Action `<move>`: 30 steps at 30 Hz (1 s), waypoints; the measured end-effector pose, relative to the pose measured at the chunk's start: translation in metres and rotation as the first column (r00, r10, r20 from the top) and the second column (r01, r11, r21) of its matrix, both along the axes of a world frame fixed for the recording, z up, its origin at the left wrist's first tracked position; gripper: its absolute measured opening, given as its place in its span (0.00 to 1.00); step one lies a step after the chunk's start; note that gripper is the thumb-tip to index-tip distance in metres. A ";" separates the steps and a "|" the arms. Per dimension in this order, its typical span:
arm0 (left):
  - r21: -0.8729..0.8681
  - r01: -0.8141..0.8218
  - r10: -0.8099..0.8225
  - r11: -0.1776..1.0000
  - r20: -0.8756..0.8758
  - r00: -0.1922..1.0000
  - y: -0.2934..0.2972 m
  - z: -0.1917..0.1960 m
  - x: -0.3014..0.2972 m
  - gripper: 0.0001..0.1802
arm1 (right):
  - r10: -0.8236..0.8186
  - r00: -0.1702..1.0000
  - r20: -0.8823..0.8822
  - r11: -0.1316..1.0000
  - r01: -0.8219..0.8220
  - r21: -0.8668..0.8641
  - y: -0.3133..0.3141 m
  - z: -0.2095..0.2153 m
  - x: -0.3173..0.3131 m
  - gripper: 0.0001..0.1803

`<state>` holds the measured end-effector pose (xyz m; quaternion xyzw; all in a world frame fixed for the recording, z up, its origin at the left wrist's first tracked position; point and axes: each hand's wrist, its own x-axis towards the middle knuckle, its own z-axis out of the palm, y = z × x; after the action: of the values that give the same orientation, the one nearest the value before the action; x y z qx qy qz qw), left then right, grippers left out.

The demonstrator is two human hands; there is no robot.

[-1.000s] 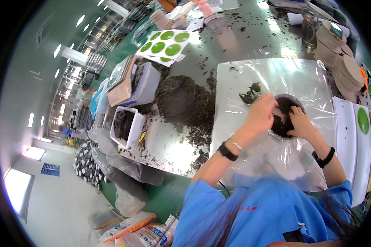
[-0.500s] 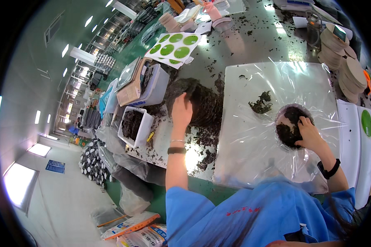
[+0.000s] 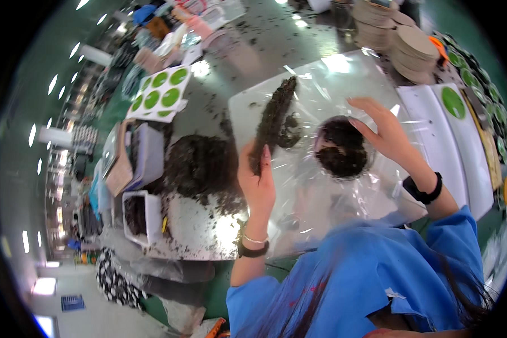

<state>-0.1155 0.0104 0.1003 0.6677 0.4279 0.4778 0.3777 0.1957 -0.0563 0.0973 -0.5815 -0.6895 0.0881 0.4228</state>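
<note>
My left hand (image 3: 257,179) holds a long dark strip of moss (image 3: 272,121) that reaches up and away over the clear plastic sheet (image 3: 343,197). My right hand (image 3: 382,130) rests with fingers spread against the right side of a round dark ball of soil (image 3: 342,147) wrapped in the plastic sheet. A small clump of loose moss (image 3: 289,135) lies on the sheet between the strip and the ball. Both wrists wear dark bands.
A heap of dark soil (image 3: 200,166) lies on the metal table left of the sheet. Further left stand white tubs (image 3: 139,216). A card with green round stickers (image 3: 159,94) sits behind. Stacked brown discs (image 3: 403,39) and white trays (image 3: 453,129) lie to the right.
My left hand has come back from the soil heap to the sheet, now carrying a long strip of moss. My right hand has stayed at the soil ball.
</note>
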 end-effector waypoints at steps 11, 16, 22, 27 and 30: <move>-0.643 0.587 0.195 0.492 0.739 0.645 -0.034 -0.098 0.101 0.24 | 0.126 0.899 0.419 0.990 -0.086 -0.113 -0.019 -0.072 -0.011 0.22; -0.125 0.060 -0.040 0.990 0.155 0.987 -0.042 -0.065 0.108 0.39 | 0.122 0.903 0.412 0.991 -0.093 -0.092 -0.021 -0.080 -0.009 0.22; 0.258 0.626 -0.397 0.736 -0.585 0.707 0.006 -0.068 0.120 0.61 | 0.105 0.955 0.277 0.994 -0.100 -0.031 -0.024 -0.079 0.005 0.20; 0.210 0.645 -0.434 0.735 -0.584 0.686 0.010 -0.080 0.122 0.64 | -0.356 0.934 0.021 0.934 0.356 -0.028 -0.028 -0.043 0.030 0.18; 0.240 0.634 -0.415 0.735 -0.580 0.701 0.011 -0.082 0.120 0.65 | -0.304 0.944 -0.129 0.900 0.241 -0.362 -0.012 -0.061 0.070 0.18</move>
<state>0.0041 0.0219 0.0187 0.9264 0.1804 0.2414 0.2257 0.2656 -0.0682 0.0362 -0.7264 -0.5335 0.1989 0.3850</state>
